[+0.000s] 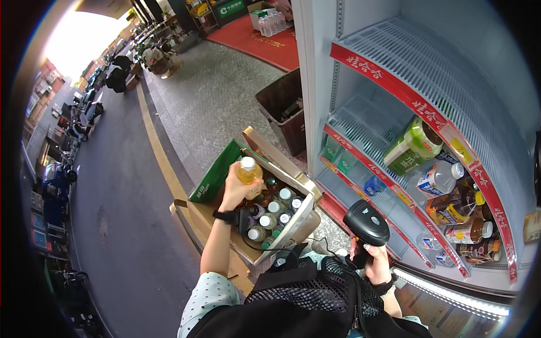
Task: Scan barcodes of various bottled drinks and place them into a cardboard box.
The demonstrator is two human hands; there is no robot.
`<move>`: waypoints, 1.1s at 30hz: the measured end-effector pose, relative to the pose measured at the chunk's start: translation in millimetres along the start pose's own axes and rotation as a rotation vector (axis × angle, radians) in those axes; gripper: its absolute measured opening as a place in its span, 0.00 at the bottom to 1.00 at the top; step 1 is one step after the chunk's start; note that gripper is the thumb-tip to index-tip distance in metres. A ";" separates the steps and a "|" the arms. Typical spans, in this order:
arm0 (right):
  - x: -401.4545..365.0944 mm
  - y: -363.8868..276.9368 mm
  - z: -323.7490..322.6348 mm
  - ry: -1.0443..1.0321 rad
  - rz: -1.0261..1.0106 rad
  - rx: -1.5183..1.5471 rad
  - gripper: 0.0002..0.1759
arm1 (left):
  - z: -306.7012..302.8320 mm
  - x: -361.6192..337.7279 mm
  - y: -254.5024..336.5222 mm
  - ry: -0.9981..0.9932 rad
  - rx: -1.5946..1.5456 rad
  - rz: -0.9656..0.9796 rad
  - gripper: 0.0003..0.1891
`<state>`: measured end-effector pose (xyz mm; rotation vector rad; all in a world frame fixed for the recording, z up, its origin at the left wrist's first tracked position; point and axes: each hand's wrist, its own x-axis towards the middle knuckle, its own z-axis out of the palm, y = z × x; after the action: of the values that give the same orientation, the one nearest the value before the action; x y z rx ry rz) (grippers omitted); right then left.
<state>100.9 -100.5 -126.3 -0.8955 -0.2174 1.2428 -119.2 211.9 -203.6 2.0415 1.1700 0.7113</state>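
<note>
My left hand [234, 190] is wrapped round a bottle of yellow drink [249, 173] with a white cap, held over a cardboard box [211, 169] with green inner flaps. Several capped bottles [273, 207] stand close together inside the box. A strapped black device sits on my left wrist. In my right hand [376, 263] is a black barcode scanner [366, 222], gripped by its handle in front of the fridge shelves.
An open fridge [394, 50] with red-edged wire shelves fills the right side, several bottles [414, 147] lying on them. Behind the box stands a brown bin [287, 112]. Farther off are a red mat [248, 36], bottled water [272, 24] and parked scooters [84, 112].
</note>
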 end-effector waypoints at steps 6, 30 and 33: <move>4.4 13.2 24.2 0.003 -0.010 -0.047 0.18 | 18.6 21.8 -65.3 -0.004 0.128 -0.141 0.35; -8.9 48.5 5.7 0.108 -0.058 -0.103 0.08 | 57.3 10.8 -185.9 -0.654 0.726 -0.439 0.49; -11.0 46.8 0.7 0.083 -0.040 0.004 0.11 | 49.6 4.0 -176.0 -0.501 0.581 -0.178 0.39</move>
<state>62.7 -107.9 -154.7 -0.9334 -0.1654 1.1662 -172.6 267.2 -369.5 2.3363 1.3192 -0.2630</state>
